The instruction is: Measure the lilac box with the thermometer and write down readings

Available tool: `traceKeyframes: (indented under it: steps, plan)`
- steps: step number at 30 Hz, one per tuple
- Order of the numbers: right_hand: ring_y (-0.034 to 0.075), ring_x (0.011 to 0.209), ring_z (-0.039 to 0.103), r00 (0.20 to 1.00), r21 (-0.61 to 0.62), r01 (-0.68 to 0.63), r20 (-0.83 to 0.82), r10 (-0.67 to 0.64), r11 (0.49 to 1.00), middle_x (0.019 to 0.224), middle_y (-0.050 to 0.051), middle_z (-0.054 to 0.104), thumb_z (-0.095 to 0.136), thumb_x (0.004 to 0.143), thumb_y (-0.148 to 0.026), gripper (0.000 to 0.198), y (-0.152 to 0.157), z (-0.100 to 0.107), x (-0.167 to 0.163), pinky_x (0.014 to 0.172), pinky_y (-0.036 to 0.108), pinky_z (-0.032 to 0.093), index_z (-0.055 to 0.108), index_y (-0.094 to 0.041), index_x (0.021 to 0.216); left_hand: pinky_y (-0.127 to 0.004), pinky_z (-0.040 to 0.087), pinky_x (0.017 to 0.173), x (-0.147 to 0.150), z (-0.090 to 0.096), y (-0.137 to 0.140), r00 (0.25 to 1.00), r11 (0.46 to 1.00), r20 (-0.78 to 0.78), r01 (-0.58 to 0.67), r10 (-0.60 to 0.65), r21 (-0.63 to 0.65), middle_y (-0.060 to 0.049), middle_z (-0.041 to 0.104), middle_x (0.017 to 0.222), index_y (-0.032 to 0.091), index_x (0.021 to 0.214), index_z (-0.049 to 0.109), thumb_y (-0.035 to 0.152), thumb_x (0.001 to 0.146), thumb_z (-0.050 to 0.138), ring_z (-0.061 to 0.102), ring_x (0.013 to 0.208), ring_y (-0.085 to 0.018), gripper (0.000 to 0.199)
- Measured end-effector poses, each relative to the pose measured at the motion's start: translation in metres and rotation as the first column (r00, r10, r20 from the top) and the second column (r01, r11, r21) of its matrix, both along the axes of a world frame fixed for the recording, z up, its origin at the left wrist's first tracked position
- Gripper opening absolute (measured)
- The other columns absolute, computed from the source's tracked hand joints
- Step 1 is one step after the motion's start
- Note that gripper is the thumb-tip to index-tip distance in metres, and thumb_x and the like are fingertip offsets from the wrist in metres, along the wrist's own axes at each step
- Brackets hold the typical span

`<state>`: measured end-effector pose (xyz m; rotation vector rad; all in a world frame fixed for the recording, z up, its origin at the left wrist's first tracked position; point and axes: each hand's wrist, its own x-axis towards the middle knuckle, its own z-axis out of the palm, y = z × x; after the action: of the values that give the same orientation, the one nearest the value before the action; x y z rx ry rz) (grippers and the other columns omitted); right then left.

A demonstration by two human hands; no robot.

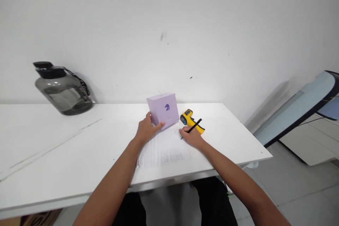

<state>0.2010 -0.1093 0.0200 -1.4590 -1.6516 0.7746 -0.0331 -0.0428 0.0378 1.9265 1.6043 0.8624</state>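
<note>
My left hand [148, 128] grips the lower left corner of a lilac box [166, 111] with a dark horse-head mark on its front. Thumb on the front face, fingers behind the left side, it keeps the box upright at the back of the paper. A black pen [194, 125] is pinched in my right hand [192, 136], its tip down at the right part of a sheet of paper [161, 150] covered in faint rows of marks. Just behind that hand lies a yellow and black infrared thermometer [187, 113], its handle partly hidden by the hand and pen.
On the white table [79, 155], a large grey water jug [66, 91] with a black lid and strap stands at the back left. The wall [169, 60] borders the table's far edge. Beyond the right end leans a pale blue panel with dark edging [296, 109].
</note>
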Motion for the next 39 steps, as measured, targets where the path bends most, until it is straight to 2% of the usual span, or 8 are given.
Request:
traceKeyframes:
  steps: [8,13,21,23,26,31,35,39]
  plan:
    - [0.014,0.06,0.044,1.0,0.001,-0.024,0.001,0.024,1.0,0.055,-0.002,0.044,0.049,0.084,-0.047,0.041,0.001,-0.003,0.001,0.06,0.028,0.034,0.039,-0.023,0.053,-0.043,0.051,0.089,0.001,0.002,-0.001,1.0,1.0,-0.004,-0.002,0.002,0.0,-0.012,0.069,0.121,0.021,0.134,0.045,0.065,0.075,0.064,0.066,0.105,-0.03,0.076]
    - [0.014,0.06,0.04,1.0,0.047,0.012,-0.006,-0.012,0.999,0.054,-0.003,0.038,0.049,0.085,-0.047,0.042,0.002,-0.003,0.001,0.059,0.029,0.032,0.032,-0.023,0.054,-0.043,0.051,0.089,0.001,0.002,-0.001,1.0,1.0,0.001,-0.001,0.001,-0.001,-0.013,0.069,0.121,0.02,0.135,0.046,0.065,0.075,0.064,0.066,0.105,-0.031,0.076]
    - [0.014,0.059,0.04,0.999,-0.004,-0.035,-0.001,0.035,0.999,0.055,-0.003,0.037,0.052,0.085,-0.045,0.043,0.0,-0.004,0.002,0.057,0.027,0.033,0.033,-0.023,0.054,-0.043,0.051,0.088,0.0,0.002,-0.001,1.0,1.0,0.003,-0.001,0.001,0.0,-0.012,0.069,0.122,0.021,0.134,0.046,0.066,0.076,0.064,0.066,0.106,-0.031,0.076]
    - [0.014,0.06,0.042,1.0,0.04,0.007,-0.004,-0.007,0.999,0.055,-0.003,0.039,0.051,0.087,-0.047,0.043,0.0,-0.004,0.002,0.058,0.028,0.035,0.036,-0.023,0.054,-0.043,0.051,0.088,0.0,0.001,-0.001,1.0,1.0,-0.002,0.001,-0.001,0.004,-0.013,0.069,0.122,0.021,0.134,0.046,0.066,0.076,0.064,0.066,0.105,-0.03,0.076]
    - [0.017,0.069,0.053,0.996,0.161,0.082,0.008,-0.085,0.983,0.068,0.0,0.055,0.053,0.091,-0.047,0.034,-0.001,-0.004,0.001,0.066,0.029,0.042,0.055,-0.022,0.068,-0.042,0.051,0.088,0.0,0.0,0.0,1.0,1.0,-0.005,-0.001,0.001,0.004,-0.012,0.069,0.122,0.021,0.134,0.046,0.066,0.076,0.064,0.066,0.105,-0.03,0.075]
    - [0.019,0.087,0.061,0.983,0.367,-0.031,0.18,-0.038,0.93,0.101,0.007,0.064,0.052,0.095,-0.032,0.02,0.002,-0.011,0.003,0.079,0.032,0.05,0.068,-0.021,0.102,-0.041,0.051,0.087,0.0,0.001,-0.001,1.0,1.0,-0.009,0.001,-0.001,0.002,-0.012,0.069,0.122,0.021,0.135,0.045,0.065,0.076,0.064,0.066,0.107,-0.031,0.076]
    - [0.022,0.095,0.063,0.927,0.381,-0.137,0.376,-0.018,0.915,0.111,0.013,0.063,0.042,0.093,-0.01,0.035,0.005,-0.022,0.002,0.078,0.033,0.052,0.068,-0.019,0.115,-0.041,0.051,0.085,0.0,0.002,-0.002,1.0,1.0,-0.014,0.001,-0.001,0.006,-0.012,0.07,0.12,0.021,0.134,0.046,0.066,0.076,0.063,0.066,0.104,-0.03,0.075]
    - [0.022,0.09,0.062,0.833,0.378,-0.196,0.551,-0.05,0.905,0.111,0.015,0.064,0.042,0.092,-0.006,0.041,0.005,-0.02,0.001,0.071,0.033,0.047,0.067,-0.016,0.123,-0.041,0.051,0.084,0.0,0.003,-0.003,1.0,1.0,-0.02,0.011,-0.01,0.014,-0.012,0.07,0.119,0.02,0.134,0.046,0.066,0.076,0.064,0.066,0.102,-0.03,0.076]
